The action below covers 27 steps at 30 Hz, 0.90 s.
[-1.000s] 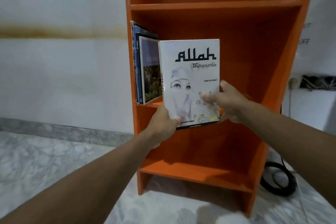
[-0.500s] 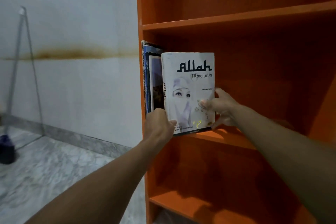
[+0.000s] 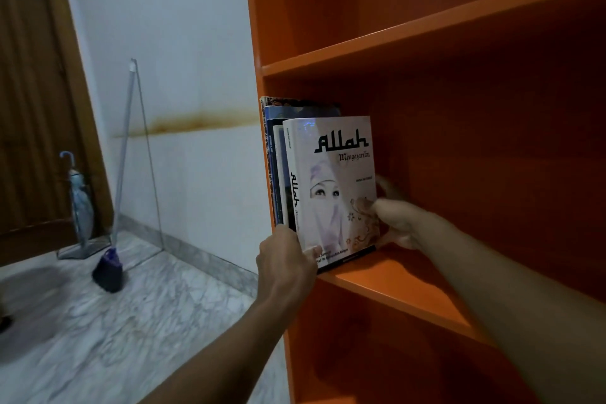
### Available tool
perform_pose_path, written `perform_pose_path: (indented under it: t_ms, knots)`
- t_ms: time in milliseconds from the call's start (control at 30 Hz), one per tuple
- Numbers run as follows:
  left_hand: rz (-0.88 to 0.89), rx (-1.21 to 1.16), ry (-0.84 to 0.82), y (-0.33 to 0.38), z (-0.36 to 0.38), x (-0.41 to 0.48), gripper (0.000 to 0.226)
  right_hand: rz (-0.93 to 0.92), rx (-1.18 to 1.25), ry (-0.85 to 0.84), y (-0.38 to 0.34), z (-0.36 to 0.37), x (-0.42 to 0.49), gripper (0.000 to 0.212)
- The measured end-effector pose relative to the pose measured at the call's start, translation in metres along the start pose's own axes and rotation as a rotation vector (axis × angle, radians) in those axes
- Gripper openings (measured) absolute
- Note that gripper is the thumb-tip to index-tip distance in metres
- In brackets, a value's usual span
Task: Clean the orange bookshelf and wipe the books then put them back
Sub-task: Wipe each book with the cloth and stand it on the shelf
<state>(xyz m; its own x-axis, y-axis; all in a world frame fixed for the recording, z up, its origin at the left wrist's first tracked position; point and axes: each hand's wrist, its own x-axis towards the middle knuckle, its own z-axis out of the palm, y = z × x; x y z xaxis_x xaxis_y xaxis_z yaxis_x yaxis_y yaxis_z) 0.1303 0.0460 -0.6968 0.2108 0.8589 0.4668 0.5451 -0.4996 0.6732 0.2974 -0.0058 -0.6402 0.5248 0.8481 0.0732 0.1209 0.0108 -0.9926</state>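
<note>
Two hands are closed on the white book [image 3: 331,187], the left hand [image 3: 285,259] gripping its lower spine corner and the right hand [image 3: 403,223] pinching its fore-edge, apparently so that it is kept upright and pressed against the few books [image 3: 274,167] stood at the left end of a shelf in the orange bookshelf [image 3: 393,289].

The orange bookshelf [image 3: 426,43] has a smooth, faintly glossy laminate look. The white book [image 3: 331,187] wears a glossy paper cover. The floor [image 3: 147,305] looks like polished veined stone, the wall [image 3: 183,43] is matt paint, and the door [image 3: 29,108] is dark wood.
</note>
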Motion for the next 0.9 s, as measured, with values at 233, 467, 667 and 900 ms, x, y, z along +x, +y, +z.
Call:
perform_pose_path:
  t_ms: [233,467,667,900]
  knots:
    - [-0.054,0.026,0.067,-0.007,-0.003,0.009,0.034,-0.009,-0.019,-0.011,0.006,0.009,0.019,0.050]
    - [-0.069,0.024,0.058,-0.015,0.001,0.015,0.039,-0.042,0.012,0.058,0.021,0.023,0.024,0.045]
    - [-0.069,0.000,0.044,-0.016,-0.001,0.014,0.038,-0.036,-0.078,0.105,0.027,0.028,0.023,0.062]
    - [-0.063,-0.032,0.071,-0.006,-0.006,0.005,0.032,-0.044,-0.141,0.161,0.031,0.027,0.016,0.064]
